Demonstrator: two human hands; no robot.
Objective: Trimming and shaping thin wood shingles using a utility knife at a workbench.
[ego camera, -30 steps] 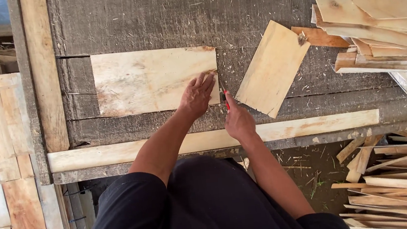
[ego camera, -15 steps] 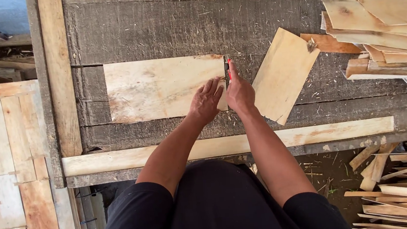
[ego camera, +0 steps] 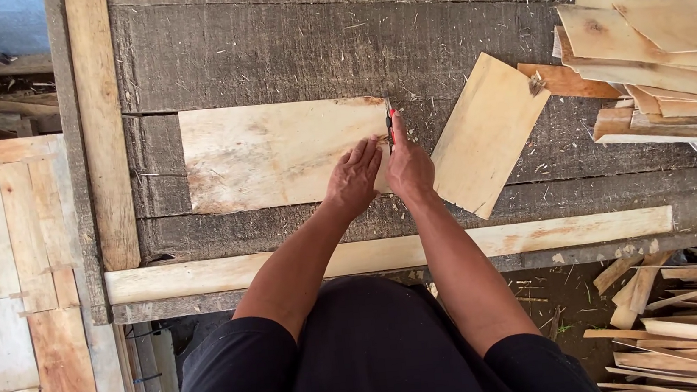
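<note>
Pale veneer sheet (ego camera: pixel 276 153) flat at centre frame on dark table (ego camera: pixel 283 49). Left hand (ego camera: pixel 353 178) spread open, pressing sheet's right end. Right hand (ego camera: pixel 408 167) clamped on red knife (ego camera: pixel 390 124) just beside those fingers. Slipping blade could nick them; shifting sheet would spoil the cut.

— What does the wood sheet (ego camera: pixel 276 153) look like?
— Thin, pale, rectangular, with brownish stains. It lies flat on the bench (ego camera: pixel 266 50), long side running parallel to the near edge, closer to the left end.
— And the knife (ego camera: pixel 390 124)?
— Slim, red and black. It stands against the sheet's right end, blade pointing toward the far edge of the bench.
</note>
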